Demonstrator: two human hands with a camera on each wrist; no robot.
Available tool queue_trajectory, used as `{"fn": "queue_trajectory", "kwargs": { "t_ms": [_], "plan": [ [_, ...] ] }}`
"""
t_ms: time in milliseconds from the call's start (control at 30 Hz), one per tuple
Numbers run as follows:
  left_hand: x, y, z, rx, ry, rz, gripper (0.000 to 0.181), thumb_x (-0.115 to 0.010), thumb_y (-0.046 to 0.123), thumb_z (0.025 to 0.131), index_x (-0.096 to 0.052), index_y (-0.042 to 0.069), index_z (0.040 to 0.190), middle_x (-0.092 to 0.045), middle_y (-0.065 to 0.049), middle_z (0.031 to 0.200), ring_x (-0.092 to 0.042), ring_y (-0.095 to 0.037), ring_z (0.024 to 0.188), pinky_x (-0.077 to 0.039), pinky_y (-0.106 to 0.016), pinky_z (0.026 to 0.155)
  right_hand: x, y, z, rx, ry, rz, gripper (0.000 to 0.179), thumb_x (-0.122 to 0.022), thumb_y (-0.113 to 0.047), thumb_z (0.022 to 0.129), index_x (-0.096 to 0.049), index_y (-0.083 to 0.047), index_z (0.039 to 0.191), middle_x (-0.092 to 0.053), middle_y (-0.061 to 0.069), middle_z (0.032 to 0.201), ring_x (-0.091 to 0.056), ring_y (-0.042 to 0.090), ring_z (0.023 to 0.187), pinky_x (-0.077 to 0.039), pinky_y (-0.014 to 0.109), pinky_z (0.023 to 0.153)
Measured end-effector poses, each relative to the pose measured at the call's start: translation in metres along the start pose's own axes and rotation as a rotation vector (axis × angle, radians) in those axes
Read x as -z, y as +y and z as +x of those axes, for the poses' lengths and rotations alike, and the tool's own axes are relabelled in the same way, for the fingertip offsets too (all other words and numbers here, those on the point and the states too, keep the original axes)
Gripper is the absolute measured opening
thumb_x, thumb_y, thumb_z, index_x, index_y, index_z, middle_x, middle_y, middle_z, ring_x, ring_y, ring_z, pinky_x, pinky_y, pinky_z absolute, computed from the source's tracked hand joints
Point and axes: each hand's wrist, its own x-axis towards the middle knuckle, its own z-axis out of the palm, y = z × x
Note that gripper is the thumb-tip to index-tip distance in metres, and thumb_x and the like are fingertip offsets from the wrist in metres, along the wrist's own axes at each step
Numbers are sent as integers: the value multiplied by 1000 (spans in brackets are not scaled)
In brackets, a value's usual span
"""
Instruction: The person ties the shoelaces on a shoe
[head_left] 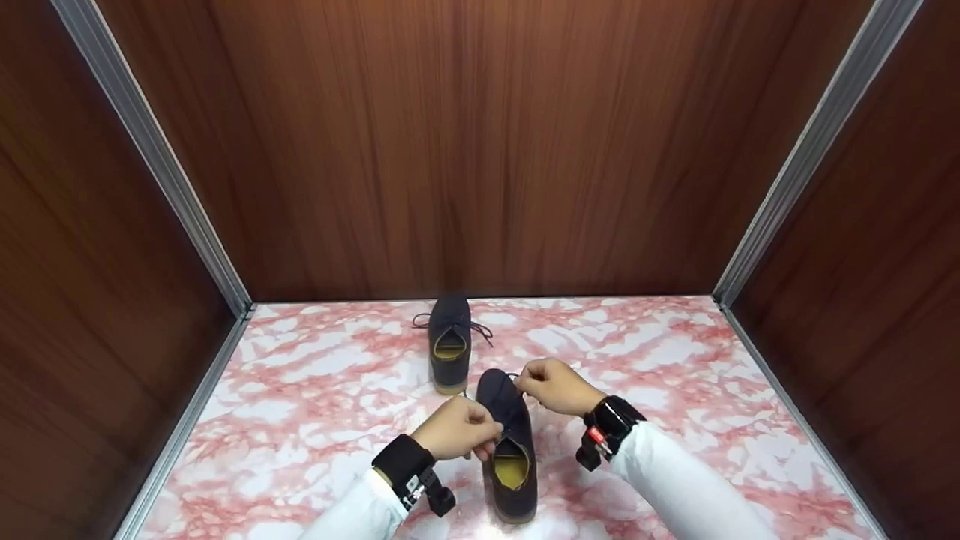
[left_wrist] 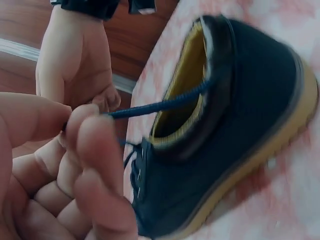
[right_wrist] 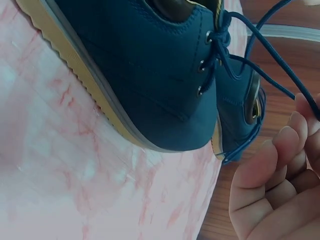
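Observation:
A dark blue lace-up shoe [head_left: 525,480] with a yellow lining and tan sole stands upright on the floor, toe pointing away. My left hand [head_left: 456,429] is over its left side and pinches a blue shoelace [left_wrist: 160,105] between thumb and fingertips; the lace stretches across the shoe's opening in the left wrist view. To the right of the toe, my right hand [head_left: 559,386] pinches another part of the lace [right_wrist: 272,50]. In the right wrist view a lace knot [right_wrist: 220,42] sits at the top of the eyelets, with strands running out to the fingers.
The matching shoe [head_left: 450,311] stands farther off, slightly left, its lace ends [head_left: 480,328] spread to both sides. Beneath both is a pink-and-white marbled surface [head_left: 315,390]. Brown wood-grain panels [head_left: 465,150] enclose it at the back and both sides, with grey metal strips in the corners.

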Motion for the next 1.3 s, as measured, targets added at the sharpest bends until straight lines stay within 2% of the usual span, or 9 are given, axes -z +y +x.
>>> {"fn": "queue_trajectory", "kwargs": {
  "t_ms": [367,433,567,633,700,833,933,1133,1300],
  "plan": [
    [-7,6,2,60,-74,-272,28,-61,17,102,-73,-8,103,-80,-11,85,-70,-5,62,-53,-18,53,2,-2,0,7,-36,-21,26,-65,-22,98,-71,0,85,-54,-8,68,-49,7,61,-40,21,56],
    [-9,4,2,66,-138,-244,28,-63,18,103,-75,-6,107,-81,-15,91,-70,-5,63,-53,-18,54,3,-2,0,8,-40,-21,26,-65,-22,99,-71,-1,84,-54,-8,68,-49,8,61,-41,21,56],
    [-8,-3,1,25,-226,-58,25,-67,22,101,-81,1,104,-81,-16,92,-68,-5,61,-50,-18,51,4,-4,0,17,-44,-13,23,-65,-21,99,-71,-7,81,-57,-8,71,-50,8,64,-41,21,57],
    [-4,-8,3,2,-186,14,25,-68,23,100,-81,1,100,-81,-15,89,-67,-4,60,-47,-18,49,4,-4,0,22,-42,-10,23,-66,-21,99,-71,-7,81,-58,-8,72,-51,8,66,-41,21,58],
    [0,-13,5,2,-99,52,23,-69,21,98,-80,1,96,-80,-14,85,-66,-4,60,-46,-18,49,5,-5,0,23,-43,-12,24,-65,-21,99,-72,-6,82,-58,-8,72,-51,8,66,-42,21,58],
    [7,-26,9,13,96,48,15,-72,13,93,-75,-1,95,-77,-13,79,-63,-6,59,-47,-18,51,5,-4,0,27,-46,-19,25,-65,-22,99,-73,-3,84,-61,-8,74,-52,8,67,-43,22,60],
    [10,-33,13,2,190,26,20,-74,9,90,-72,-5,105,-74,-12,83,-60,-6,61,-48,-19,53,5,-4,0,25,-44,-23,26,-65,-22,99,-74,-1,87,-65,-5,76,-52,8,68,-43,22,61],
    [6,-38,24,-68,221,60,37,-79,13,87,-71,-4,118,-75,-16,102,-63,-8,72,-52,-19,61,6,-5,1,38,-18,-47,28,-63,-22,101,-78,-5,85,-67,-1,73,-52,7,67,-42,21,60],
    [-1,-39,32,-80,233,104,38,-84,21,85,-74,-2,114,-74,-10,93,-62,-9,74,-51,-18,65,6,-7,4,36,17,-67,29,-64,-23,101,-79,-14,78,-63,-4,67,-49,4,61,-39,19,56]
  ]
}}
